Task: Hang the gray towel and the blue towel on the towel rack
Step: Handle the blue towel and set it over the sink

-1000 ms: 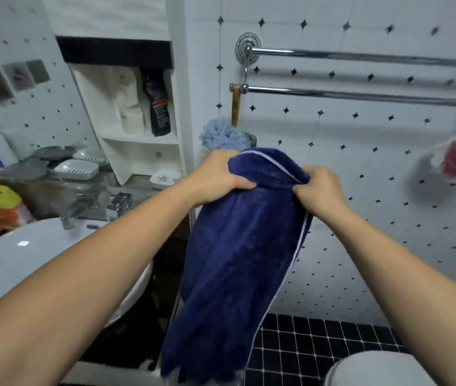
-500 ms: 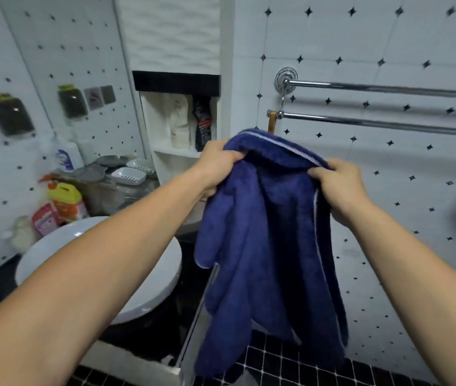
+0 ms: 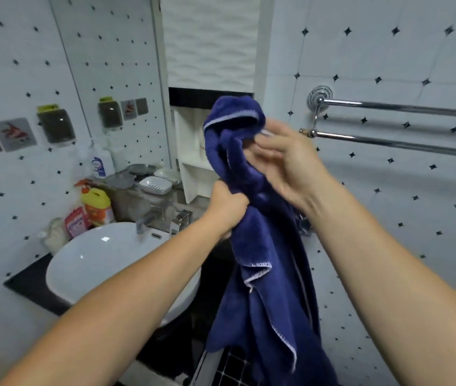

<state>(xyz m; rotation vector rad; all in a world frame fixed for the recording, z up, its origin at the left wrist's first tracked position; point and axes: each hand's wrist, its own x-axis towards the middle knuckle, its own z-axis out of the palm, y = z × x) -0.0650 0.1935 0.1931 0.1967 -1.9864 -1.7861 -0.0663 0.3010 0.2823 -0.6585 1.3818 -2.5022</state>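
Note:
The blue towel (image 3: 265, 288) hangs bunched in front of me, its white-edged top fold raised to about the height of the towel rack (image 3: 393, 107). My left hand (image 3: 225, 208) grips the towel at its middle, fingers curled round the cloth. My right hand (image 3: 285, 160) is at the towel's upper part, its blurred fingers spread against the cloth near the top fold. The chrome two-bar rack is on the tiled wall to the right, both bars bare in view. No gray towel is in view.
A white basin (image 3: 104, 263) with a tap (image 3: 148, 218) sits at the lower left on a dark counter. Bottles (image 3: 97, 204) and soap dishes (image 3: 155, 185) stand behind it. A white shelf niche (image 3: 190, 160) is behind the towel. Black floor tiles lie below.
My left hand has slid down from the towel's top edge to its middle. My right hand has let go of its grip on the top edge and spread its fingers. The towel's top has risen.

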